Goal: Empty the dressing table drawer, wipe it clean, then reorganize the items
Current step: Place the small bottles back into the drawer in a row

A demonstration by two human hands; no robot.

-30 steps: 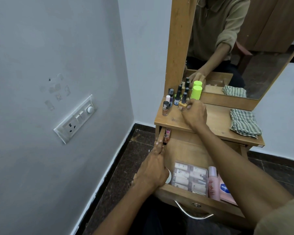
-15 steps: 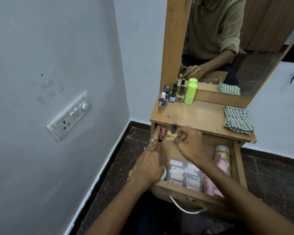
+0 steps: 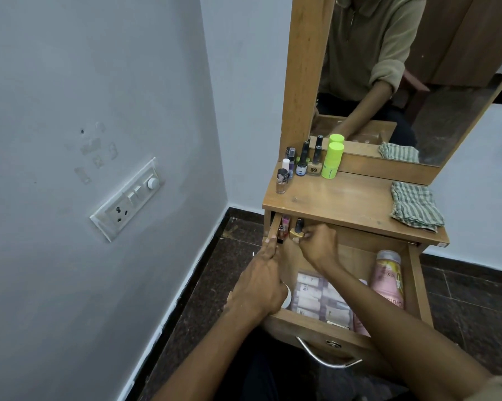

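The wooden drawer stands pulled out under the dressing table top. My right hand grips a yellow nail polish bottle with a black cap, low in the drawer's far left corner, beside a pink lipstick that stands there. My left hand rests on the drawer's left wall, fingers pressed along it. In the drawer lie a clear pouch of sachets and a pink bottle. Several nail polish bottles and a green stick stand at the back left of the top.
A striped green cloth lies folded on the right of the top. A mirror rises behind it in a wooden frame. The wall with a switch plate is close on the left. The drawer's metal handle faces me.
My right hand has lifted the yellow nail polish from the table top and brought it down into the drawer's far left corner. My left hand stays on the drawer's left wall.
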